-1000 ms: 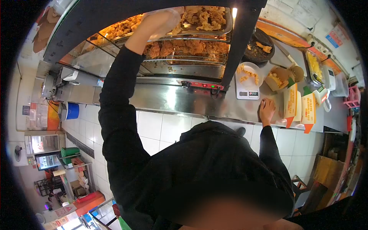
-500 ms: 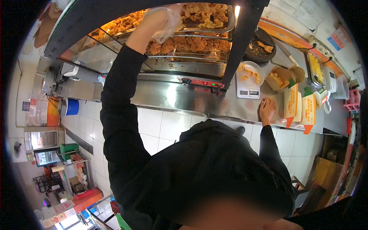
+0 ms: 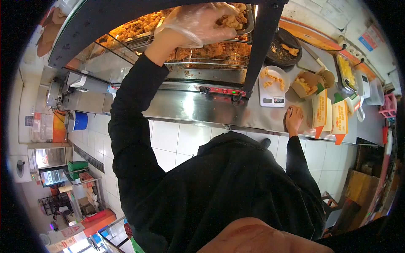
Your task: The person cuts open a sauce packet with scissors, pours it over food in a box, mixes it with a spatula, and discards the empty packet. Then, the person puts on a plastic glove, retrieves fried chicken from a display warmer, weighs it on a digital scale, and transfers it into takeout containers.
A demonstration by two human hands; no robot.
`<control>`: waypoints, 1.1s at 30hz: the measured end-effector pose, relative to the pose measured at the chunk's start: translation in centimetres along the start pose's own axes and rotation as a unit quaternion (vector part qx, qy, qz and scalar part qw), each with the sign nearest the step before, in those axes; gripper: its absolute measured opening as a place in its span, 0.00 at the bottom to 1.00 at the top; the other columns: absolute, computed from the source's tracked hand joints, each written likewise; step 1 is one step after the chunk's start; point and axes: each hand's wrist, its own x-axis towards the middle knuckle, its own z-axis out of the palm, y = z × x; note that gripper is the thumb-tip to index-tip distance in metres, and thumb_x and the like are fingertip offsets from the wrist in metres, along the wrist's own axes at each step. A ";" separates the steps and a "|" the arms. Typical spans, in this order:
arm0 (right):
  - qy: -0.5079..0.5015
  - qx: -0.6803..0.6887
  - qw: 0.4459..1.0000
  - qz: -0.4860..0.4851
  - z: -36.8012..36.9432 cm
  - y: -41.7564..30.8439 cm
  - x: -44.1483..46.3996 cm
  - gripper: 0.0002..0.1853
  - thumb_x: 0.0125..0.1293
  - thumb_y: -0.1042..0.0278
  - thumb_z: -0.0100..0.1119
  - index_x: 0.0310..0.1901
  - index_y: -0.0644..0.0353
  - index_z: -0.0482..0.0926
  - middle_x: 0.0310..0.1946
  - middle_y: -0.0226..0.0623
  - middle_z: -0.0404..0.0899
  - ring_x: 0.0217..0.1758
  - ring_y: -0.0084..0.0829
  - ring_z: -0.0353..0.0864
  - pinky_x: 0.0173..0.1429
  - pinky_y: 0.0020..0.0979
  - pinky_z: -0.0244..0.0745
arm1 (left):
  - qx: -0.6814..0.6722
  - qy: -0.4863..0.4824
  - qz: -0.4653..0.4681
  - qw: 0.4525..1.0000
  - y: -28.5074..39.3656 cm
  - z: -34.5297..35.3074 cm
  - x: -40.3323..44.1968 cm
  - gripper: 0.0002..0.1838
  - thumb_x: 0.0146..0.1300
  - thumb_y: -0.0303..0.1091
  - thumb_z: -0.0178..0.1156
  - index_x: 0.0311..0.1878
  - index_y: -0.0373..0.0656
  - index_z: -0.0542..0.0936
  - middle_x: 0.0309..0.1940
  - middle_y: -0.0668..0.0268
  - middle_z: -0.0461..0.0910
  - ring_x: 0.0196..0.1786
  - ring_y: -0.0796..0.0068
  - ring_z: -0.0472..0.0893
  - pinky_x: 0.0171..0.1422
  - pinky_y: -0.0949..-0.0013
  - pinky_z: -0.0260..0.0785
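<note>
My left hand (image 3: pixel 202 25), in a clear plastic glove, reaches into the lit warming cabinet over the upper tray. Its fingers and thumb are closed around a piece of fried food (image 3: pixel 230 21) at the tray's right end. More fried pieces (image 3: pixel 143 26) lie to the left, and others (image 3: pixel 211 50) rest on the rack below. My right hand (image 3: pixel 294 120) is bare and rests on the steel counter (image 3: pixel 263 120), fingers apart, holding nothing. Nearby, a white scale (image 3: pixel 272 100) carries a round bowl (image 3: pixel 275 72) with small fried bits.
Right of the scale are an open food box (image 3: pixel 303 87) and two printed cartons (image 3: pixel 339 120) near the counter edge. Behind them sit a dark round stone dish (image 3: pixel 283 52) and a tray of yellow food (image 3: pixel 346 72). The cabinet's dark post (image 3: pixel 263 46) stands between cabinet and scale.
My left hand has moved right along the upper tray and its fingers now surround a fried piece. My right hand stays in place on the counter.
</note>
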 end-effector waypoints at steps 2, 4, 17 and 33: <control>-0.005 -0.004 1.000 0.000 -0.1 0.0 -0.1 0.11 0.65 0.60 0.54 0.46 0.51 0.75 0.46 0.37 0.71 0.56 0.42 0.69 0.60 0.44 0.61 | -0.021 -0.040 -0.008 0.999 -0.9 1.1 1.1 0.21 0.67 0.47 0.51 0.59 0.46 0.73 0.57 0.56 0.74 0.59 0.52 0.74 0.63 0.53 0.65; 0.002 -0.013 1.000 -0.003 0.0 0.0 -0.1 0.11 0.65 0.60 0.54 0.46 0.51 0.76 0.47 0.38 0.72 0.56 0.42 0.69 0.60 0.45 0.61 | -0.019 -0.170 -0.082 0.982 -0.5 0.6 2.2 0.21 0.67 0.44 0.51 0.59 0.45 0.72 0.58 0.57 0.74 0.62 0.53 0.72 0.66 0.53 0.64; 0.013 0.014 1.000 -0.005 -0.1 0.4 -0.1 0.11 0.64 0.60 0.53 0.46 0.53 0.75 0.46 0.40 0.73 0.53 0.45 0.71 0.56 0.47 0.64 | -0.016 0.320 0.072 0.944 -0.2 5.5 -4.2 0.15 0.59 0.31 0.59 0.51 0.45 0.77 0.40 0.61 0.82 0.38 0.67 0.81 0.46 0.67 0.74; -0.017 0.012 1.000 -0.007 -0.4 0.4 0.2 0.12 0.63 0.61 0.55 0.47 0.52 0.75 0.45 0.37 0.73 0.52 0.40 0.71 0.56 0.46 0.63 | -0.244 0.093 -0.006 0.965 17.8 23.5 -0.1 0.13 0.60 0.36 0.61 0.47 0.46 0.80 0.42 0.62 0.81 0.42 0.64 0.81 0.45 0.61 0.74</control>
